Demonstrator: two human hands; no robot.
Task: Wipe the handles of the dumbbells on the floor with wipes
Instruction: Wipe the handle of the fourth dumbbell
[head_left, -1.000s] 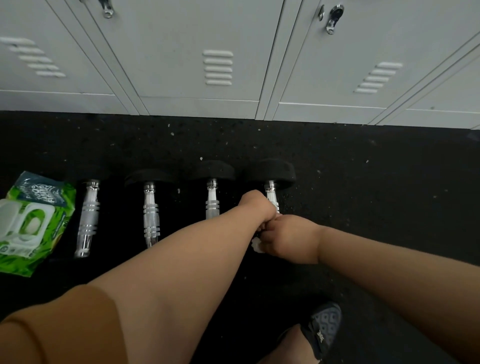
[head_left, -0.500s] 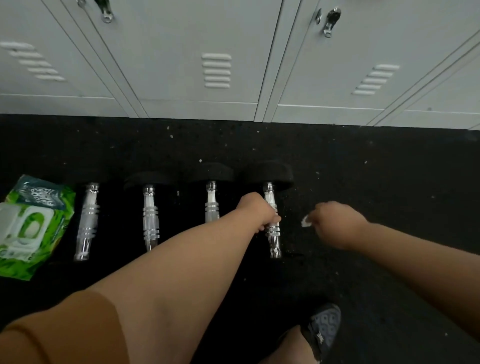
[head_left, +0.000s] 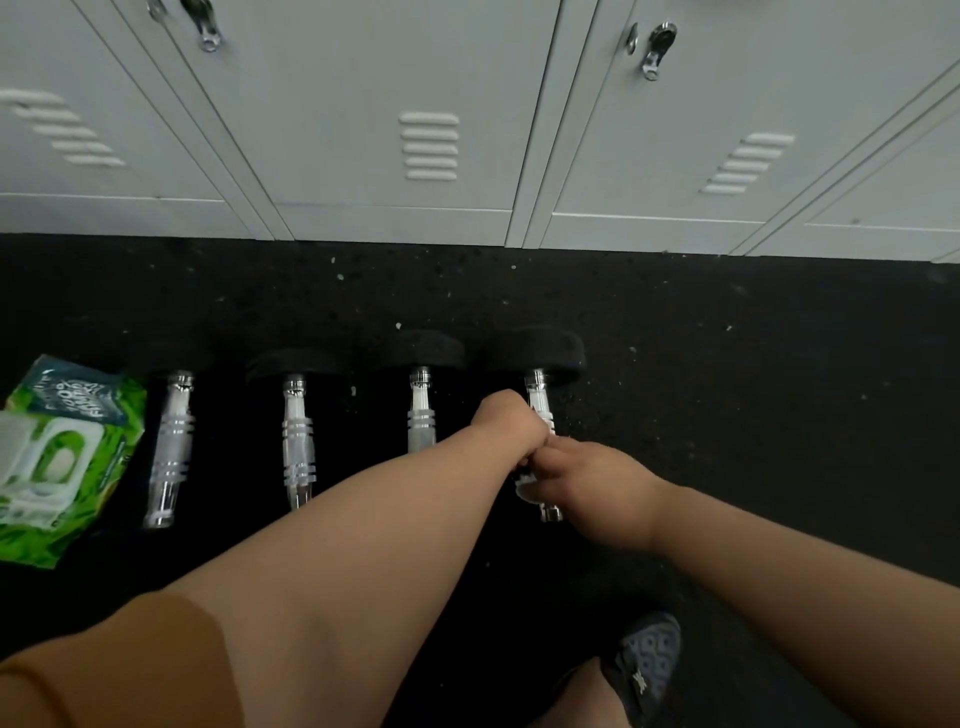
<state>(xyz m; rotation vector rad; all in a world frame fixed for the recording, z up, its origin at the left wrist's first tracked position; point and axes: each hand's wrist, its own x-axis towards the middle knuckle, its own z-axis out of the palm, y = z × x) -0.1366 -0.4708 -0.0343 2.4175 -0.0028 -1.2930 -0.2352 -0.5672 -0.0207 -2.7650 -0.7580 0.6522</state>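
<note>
Four dumbbells lie in a row on the floor (head_left: 727, 415). The left hand (head_left: 511, 423) grips the rightmost dumbbell's handle (head_left: 540, 405); the right hand (head_left: 592, 488) holds a wipe (head_left: 524, 491) around it. Wipes pack (head_left: 57, 457) lies far left.

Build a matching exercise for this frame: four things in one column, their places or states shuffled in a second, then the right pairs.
Things:
1. wipes pack
2. left hand
3. right hand
4. shoe

Places or states:
A. at the bottom of the frame, near the person
B. grips the upper part of the rightmost handle
C. lies at the far left, beside the dumbbell row
D. holds a white wipe at the lower part of that handle

Pairs: 1-C, 2-B, 3-D, 4-A
</note>
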